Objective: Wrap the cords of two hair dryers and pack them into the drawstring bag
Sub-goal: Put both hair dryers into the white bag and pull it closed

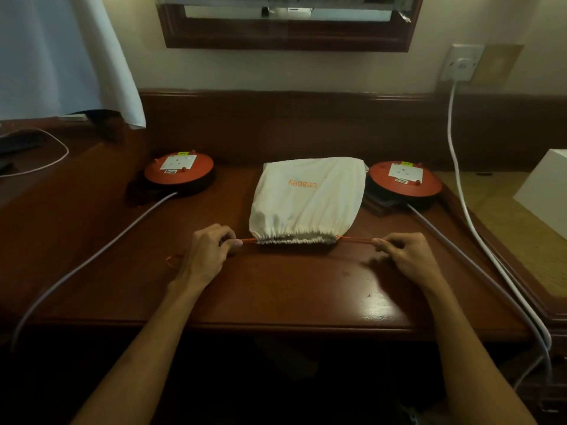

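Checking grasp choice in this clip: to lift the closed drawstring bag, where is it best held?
Probably by the gathered mouth of the bag, from the near side. It faces the person and is cinched narrow, and the orange drawstring runs out both sides.

I see two bare forearms, slim and long, entering from the bottom edge of the head view. No sleeves show on either. Bare left hand point(205, 256): no ring, watch or band that I can make out. Bare right hand point(408, 256): likewise plain. Nails look short and unpainted.
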Demonstrator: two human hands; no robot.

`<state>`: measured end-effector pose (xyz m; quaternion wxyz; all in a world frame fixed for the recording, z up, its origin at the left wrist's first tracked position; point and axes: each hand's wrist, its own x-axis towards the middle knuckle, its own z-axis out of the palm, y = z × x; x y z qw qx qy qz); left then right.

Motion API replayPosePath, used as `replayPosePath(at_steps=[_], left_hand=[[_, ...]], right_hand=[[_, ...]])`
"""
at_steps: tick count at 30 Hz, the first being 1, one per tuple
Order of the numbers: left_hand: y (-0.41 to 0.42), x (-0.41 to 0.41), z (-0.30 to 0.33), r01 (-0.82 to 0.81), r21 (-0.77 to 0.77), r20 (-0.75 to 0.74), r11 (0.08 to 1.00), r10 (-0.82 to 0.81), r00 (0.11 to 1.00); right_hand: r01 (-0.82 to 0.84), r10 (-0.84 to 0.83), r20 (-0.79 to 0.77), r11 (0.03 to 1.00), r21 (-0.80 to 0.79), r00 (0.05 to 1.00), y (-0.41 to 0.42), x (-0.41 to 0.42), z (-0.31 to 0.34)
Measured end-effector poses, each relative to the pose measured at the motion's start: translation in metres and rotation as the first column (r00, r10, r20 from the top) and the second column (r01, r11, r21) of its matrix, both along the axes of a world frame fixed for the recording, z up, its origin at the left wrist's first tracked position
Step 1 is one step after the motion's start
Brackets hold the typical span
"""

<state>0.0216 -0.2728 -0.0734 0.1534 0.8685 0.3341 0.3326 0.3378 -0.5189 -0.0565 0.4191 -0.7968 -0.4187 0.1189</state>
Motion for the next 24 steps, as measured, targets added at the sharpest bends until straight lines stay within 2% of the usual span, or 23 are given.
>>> replayPosePath(at_steps=[4, 6, 7, 10, 12, 15, 17, 21, 24], left_hand=[[0.007, -0.007, 0.004, -0.024, 0.02, -0.027, 1.0, 0.025, 0.999], [0.008, -0.008, 0.005, -0.031, -0.018, -0.045, 0.999, 0.03, 0.999], [0.007, -0.007, 0.006, -0.035, -0.071, -0.054, 0.997, 0.031, 0.998], [0.002, 0.001, 0.013, 0.001, -0.248, -0.039, 0.969, -0.011, 0.999], [-0.009, 0.014, 0.022, 0.058, -0.297, -0.009, 0.953, -0.064, 0.998], [-0.028, 0.041, 0.025, 0.092, -0.36, -0.031, 0.928, -0.111, 0.993], [-0.038, 0.056, 0.016, 0.043, -0.334, -0.055, 0.942, -0.065, 0.996], [-0.045, 0.063, 0.005, 0.0, -0.317, 0.041, 0.948, 0.014, 0.999], [-0.043, 0.059, 0.01, 0.04, -0.27, 0.092, 0.962, -0.016, 0.996]], right_hand=[[0.056, -0.056, -0.006, 0.998, -0.004, 0.998, -0.009, 0.015, -0.001], [0.084, -0.083, 0.026, 0.995, -0.052, 0.996, -0.01, 0.02, -0.004], [0.103, -0.096, 0.063, 0.989, -0.11, 0.993, -0.009, 0.023, -0.006], [0.218, -0.112, 0.303, 0.914, -0.343, 0.946, -0.002, 0.024, -0.005], [0.224, -0.098, 0.373, 0.923, -0.312, 0.923, 0.008, 0.013, 0.001], [0.045, 0.025, 0.286, 0.971, -0.233, 0.958, 0.038, -0.023, 0.009], [-0.036, 0.098, 0.265, 0.973, -0.229, 0.959, 0.055, -0.048, 0.004], [-0.04, 0.062, 0.197, 0.993, -0.115, 0.978, 0.066, -0.065, -0.005], [0.005, 0.011, 0.311, 0.999, -0.053, 0.95, 0.065, -0.058, -0.004]])
